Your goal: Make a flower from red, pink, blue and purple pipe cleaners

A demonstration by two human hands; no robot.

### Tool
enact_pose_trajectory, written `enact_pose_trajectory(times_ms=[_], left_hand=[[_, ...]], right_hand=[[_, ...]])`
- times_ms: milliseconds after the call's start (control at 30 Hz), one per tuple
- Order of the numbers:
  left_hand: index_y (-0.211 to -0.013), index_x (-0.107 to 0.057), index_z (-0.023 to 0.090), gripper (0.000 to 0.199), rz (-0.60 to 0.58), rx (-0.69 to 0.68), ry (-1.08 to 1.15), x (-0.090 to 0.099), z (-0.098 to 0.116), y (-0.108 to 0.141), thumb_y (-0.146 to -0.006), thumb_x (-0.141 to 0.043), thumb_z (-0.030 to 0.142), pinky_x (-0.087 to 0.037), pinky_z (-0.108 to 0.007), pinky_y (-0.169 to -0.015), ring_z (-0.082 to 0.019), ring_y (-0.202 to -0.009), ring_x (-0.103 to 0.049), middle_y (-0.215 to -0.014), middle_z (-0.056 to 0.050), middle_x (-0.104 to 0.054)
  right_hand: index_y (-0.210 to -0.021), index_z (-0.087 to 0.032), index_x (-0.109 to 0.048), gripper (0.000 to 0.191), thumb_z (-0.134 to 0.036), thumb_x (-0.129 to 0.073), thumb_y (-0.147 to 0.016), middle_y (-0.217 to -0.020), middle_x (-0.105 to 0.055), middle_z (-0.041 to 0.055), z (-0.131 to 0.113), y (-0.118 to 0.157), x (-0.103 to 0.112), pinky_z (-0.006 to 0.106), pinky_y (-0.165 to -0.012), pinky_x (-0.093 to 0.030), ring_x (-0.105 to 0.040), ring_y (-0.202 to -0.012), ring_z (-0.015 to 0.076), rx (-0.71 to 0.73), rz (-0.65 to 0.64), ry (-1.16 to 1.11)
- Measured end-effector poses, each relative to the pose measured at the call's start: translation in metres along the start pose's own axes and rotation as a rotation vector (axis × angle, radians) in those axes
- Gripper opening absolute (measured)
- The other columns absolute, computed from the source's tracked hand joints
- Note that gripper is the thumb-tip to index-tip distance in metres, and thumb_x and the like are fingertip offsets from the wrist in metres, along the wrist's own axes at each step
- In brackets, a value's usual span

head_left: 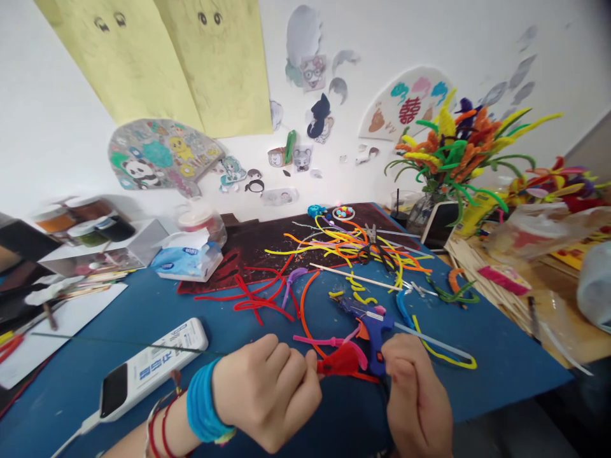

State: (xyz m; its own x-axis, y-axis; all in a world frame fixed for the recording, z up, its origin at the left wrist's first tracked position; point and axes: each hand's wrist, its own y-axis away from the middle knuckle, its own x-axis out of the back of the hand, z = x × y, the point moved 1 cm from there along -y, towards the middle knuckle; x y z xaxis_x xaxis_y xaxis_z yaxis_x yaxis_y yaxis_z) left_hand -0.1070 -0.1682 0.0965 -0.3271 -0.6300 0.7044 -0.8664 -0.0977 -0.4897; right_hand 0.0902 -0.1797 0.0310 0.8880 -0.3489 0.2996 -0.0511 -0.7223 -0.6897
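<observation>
My left hand (267, 391) is closed with its back to me, a blue band and red strings at the wrist. From its fingertips a fuzzy red pipe-cleaner piece (342, 361) sticks out to the right. A thin dark green stem (133, 343) runs out leftward from the same hand. My right hand (416, 394) is closed beside the handle of a blue glue gun (375, 327); what its fingers hold, if anything, is hidden. The glue gun lies on the blue mat (477, 343) with a clear glue stick (434, 343) at its back. A pink pipe cleaner (315, 341) lies behind the red piece.
Red pipe cleaners (260, 296) and a yellow-orange heap (334, 245) lie behind my hands, with pliers (371, 235) among them. A white power bank (155, 366) lies at left near a tissue pack (188, 257). A pipe-cleaner bouquet (458, 146) and phone (438, 226) stand at right.
</observation>
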Motion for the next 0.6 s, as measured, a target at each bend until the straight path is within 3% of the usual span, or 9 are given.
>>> enact_pose_trajectory(times_ms=[133,267,400,600], left_hand=[[-0.079,-0.062,0.005,0.008,-0.002,0.011,0.016,-0.001,0.000,0.001,-0.076,-0.061,0.012,-0.025,-0.029,-0.037,-0.013,-0.038,-0.047,-0.048,0.000,-0.054],[-0.082,-0.062,0.004,0.011,-0.026,0.022,0.024,0.000,0.000,0.002,-0.077,-0.061,0.014,-0.026,-0.030,-0.037,-0.013,-0.039,-0.048,-0.050,-0.001,-0.055],[-0.080,-0.063,0.004,0.010,-0.031,0.007,0.026,0.000,0.002,0.001,-0.076,-0.062,0.014,-0.026,-0.030,-0.036,-0.013,-0.039,-0.047,-0.050,-0.001,-0.056],[-0.079,-0.063,0.004,0.011,-0.049,0.002,0.052,-0.001,0.000,-0.001,-0.079,-0.055,0.011,-0.025,-0.030,-0.034,-0.014,-0.037,-0.046,-0.048,-0.002,-0.055]], right_hand=[[-0.086,-0.019,-0.056,0.012,-0.008,-0.053,-0.083,-0.077,-0.053,0.0029,-0.004,0.000,-0.001,0.032,-0.068,-0.040,-0.050,-0.075,0.0171,0.150,-0.121,0.056],[-0.090,-0.019,-0.060,0.019,-0.007,-0.065,-0.075,-0.080,-0.056,0.0039,-0.010,0.001,-0.008,0.035,-0.071,-0.042,-0.051,-0.078,0.0185,0.262,-0.101,0.119],[-0.087,-0.017,-0.060,0.019,-0.003,-0.063,-0.074,-0.079,-0.057,0.0045,-0.012,0.003,-0.012,0.035,-0.072,-0.041,-0.051,-0.077,0.0182,0.273,-0.058,0.130],[-0.085,-0.014,-0.053,0.013,-0.003,-0.047,-0.082,-0.077,-0.056,0.0059,-0.016,0.011,-0.022,0.032,-0.066,-0.039,-0.048,-0.074,0.0172,0.232,-0.168,0.110]])
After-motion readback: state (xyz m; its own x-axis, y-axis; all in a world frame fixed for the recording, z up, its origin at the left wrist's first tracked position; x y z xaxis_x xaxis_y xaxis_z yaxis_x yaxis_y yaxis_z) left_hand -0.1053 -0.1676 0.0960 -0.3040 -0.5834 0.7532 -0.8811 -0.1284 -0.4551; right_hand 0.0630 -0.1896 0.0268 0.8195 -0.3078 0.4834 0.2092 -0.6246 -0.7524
